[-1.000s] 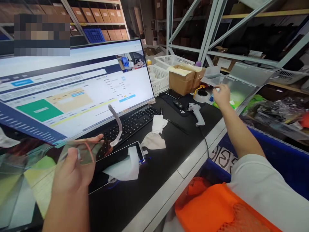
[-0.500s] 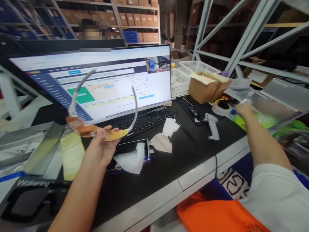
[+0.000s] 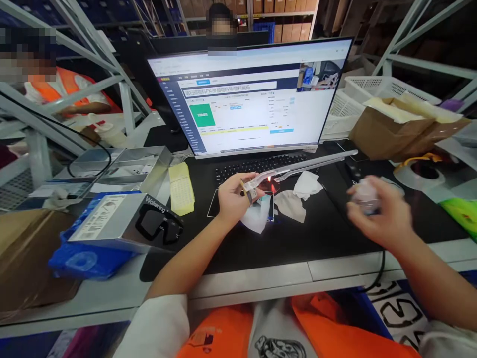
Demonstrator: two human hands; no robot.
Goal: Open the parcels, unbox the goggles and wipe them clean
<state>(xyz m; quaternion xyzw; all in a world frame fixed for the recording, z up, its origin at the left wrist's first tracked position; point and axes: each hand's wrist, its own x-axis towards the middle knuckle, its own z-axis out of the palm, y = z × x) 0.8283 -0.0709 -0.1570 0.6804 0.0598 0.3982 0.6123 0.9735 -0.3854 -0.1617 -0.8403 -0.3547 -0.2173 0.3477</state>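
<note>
My left hand [image 3: 234, 198] holds a pair of glasses [image 3: 276, 177] with orange lenses and pale grey arms above the black desk mat [image 3: 305, 233], in front of the keyboard [image 3: 257, 165]. The long arms point right toward the cardboard box. My right hand [image 3: 380, 213] hovers over the mat's right side, closed around a small pale object [image 3: 363, 195] that is blurred. Crumpled white cloths [image 3: 298, 196] lie on the mat between my hands.
A lit monitor [image 3: 246, 99] stands behind the keyboard. A silver glasses box [image 3: 122, 219] rests on blue packaging at left, a yellow pad [image 3: 181, 188] beside it. Cardboard box [image 3: 387, 132], white baskets [image 3: 376, 89] and tape roll [image 3: 425, 174] sit right. Another person in orange [image 3: 59, 92] sits far left.
The view swung left. My right hand came back from the right shelf with a small pale object. My left hand lowered the glasses and turned them so the arms point right.
</note>
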